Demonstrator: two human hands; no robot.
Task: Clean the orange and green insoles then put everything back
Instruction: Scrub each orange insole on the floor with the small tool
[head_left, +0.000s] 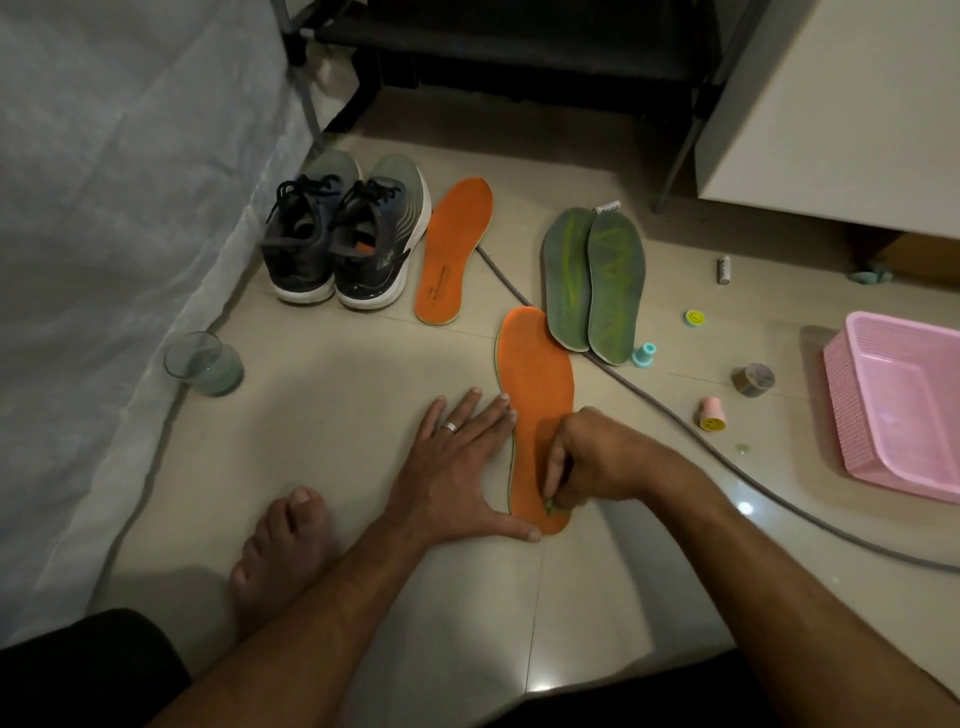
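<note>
On glossy beige floor tiles (363, 597), a pink perforated plastic basket (893, 410) is sitting at the right edge. Grey mesh sneakers (343, 234) are standing side by side beyond one flat orange foam insole (453, 249). Two green insoles (592, 283), worn and yellow-streaked, are lying edge to edge. The nearest orange insole (537, 395) is lying under both hands: the left hand (457, 467) is pressing flat, fingers spread, against its edge; the right hand (587, 460) is pinching a small green item (549, 505) against its heel. A cylindrical glass (203, 365) is standing at the left.
</note>
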